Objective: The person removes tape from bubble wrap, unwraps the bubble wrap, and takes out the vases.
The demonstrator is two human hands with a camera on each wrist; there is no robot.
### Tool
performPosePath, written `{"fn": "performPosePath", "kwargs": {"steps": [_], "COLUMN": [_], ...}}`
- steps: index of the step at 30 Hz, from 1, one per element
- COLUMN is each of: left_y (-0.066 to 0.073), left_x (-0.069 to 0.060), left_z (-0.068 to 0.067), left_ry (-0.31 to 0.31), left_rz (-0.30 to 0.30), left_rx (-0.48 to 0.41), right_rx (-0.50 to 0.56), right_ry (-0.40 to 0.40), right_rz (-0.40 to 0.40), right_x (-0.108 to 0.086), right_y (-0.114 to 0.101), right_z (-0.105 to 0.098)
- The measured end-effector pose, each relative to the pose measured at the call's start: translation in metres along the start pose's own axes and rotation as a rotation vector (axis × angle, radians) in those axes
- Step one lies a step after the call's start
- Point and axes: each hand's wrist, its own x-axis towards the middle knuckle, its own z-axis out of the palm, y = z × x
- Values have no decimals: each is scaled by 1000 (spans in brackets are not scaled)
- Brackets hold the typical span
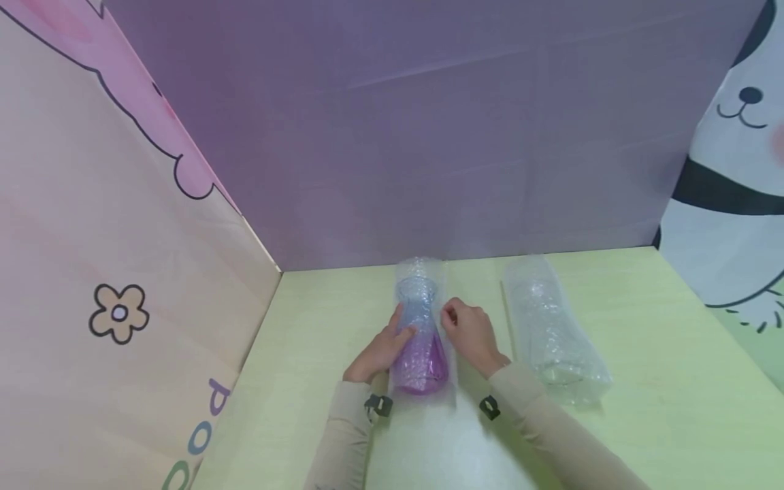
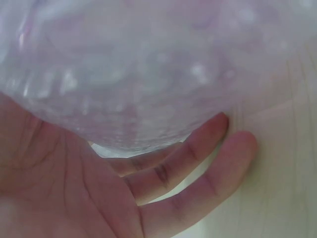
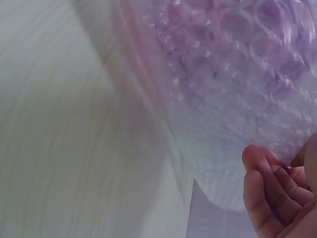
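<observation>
A glass vase, bluish at the neck and purple at the base, lies on the table inside a sleeve of bubble wrap. My left hand holds its left side, thumb on top. In the left wrist view, the fingers curve beneath the wrapped body. On the other side, my right hand pinches the right edge of the wrap between thumb and fingers. The right wrist view shows those fingertips at the plastic, while the purple glass shows blurred through the bubbles.
Right of my hands, a second bubble-wrapped package lies on the pale wooden table, with clear glass inside. A purple-grey panel stands along the table's back edge, and printed panels flank both sides.
</observation>
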Motion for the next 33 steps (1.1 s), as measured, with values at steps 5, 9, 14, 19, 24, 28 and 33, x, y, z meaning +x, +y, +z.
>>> {"fn": "performPosePath", "kwargs": {"steps": [5, 9, 14, 19, 24, 28, 33], "left_y": [1, 1, 0, 0, -1, -1, -2], "left_x": [-1, 0, -1, -1, 0, 0, 1], "left_z": [-1, 0, 0, 0, 0, 1, 1], "left_ry": [-3, -3, 0, 0, -1, -1, -1], "left_rz": [1, -2, -12, -6, -7, -10, 2], "left_rx": [-2, -3, -14, -14, -10, -10, 2], "right_rx": [9, 27, 38, 36, 23, 7, -13], "right_ry": [9, 10, 22, 39, 33, 10, 5], "right_rz": [29, 50, 55, 67, 100, 117, 120], "right_x": [0, -1, -2, -4, -6, -7, -7], "right_y": [5, 8, 11, 13, 14, 13, 13], "right_z": [0, 0, -1, -2, -4, -6, -9]}}
